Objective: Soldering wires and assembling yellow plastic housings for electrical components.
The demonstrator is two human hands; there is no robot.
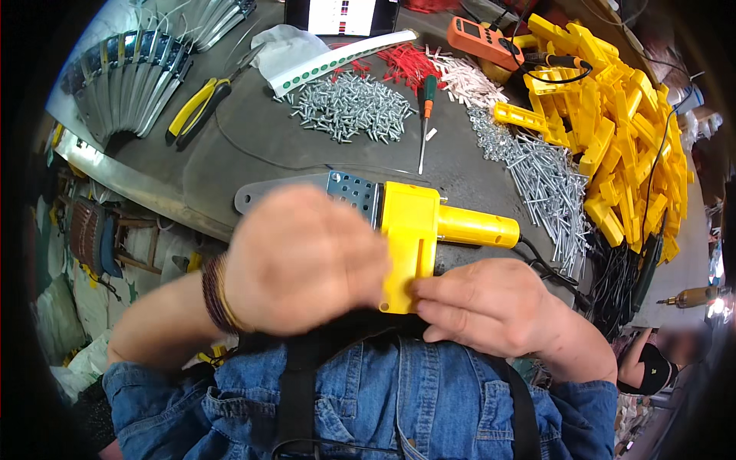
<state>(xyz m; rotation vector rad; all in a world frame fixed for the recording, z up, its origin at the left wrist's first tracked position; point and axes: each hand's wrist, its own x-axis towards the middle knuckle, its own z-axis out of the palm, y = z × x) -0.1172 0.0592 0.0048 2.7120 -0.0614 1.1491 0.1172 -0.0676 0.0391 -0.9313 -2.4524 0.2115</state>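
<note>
In front of me lies a pipe welding iron [410, 222] with a yellow body, a round yellow handle pointing right, a perforated metal guard and a flat grey plate at its left. My right hand [487, 303] is closed, its fingertips gripping the lower end of the yellow body from the right. My left hand [299, 257], smeared by motion, is over the guard and plate at the body's left side. Its fingers point toward the body, and what they hold, if anything, is hidden. The left hand covers part of the plate.
Beyond the iron lie a screwdriver [426, 119], a heap of short screws [353, 107] and pliers [201, 107]. Long screws [544, 192] and a pile of yellow housings [621, 130] fill the right side. An orange meter [484, 42] and metal plates [126, 80] stand farther back.
</note>
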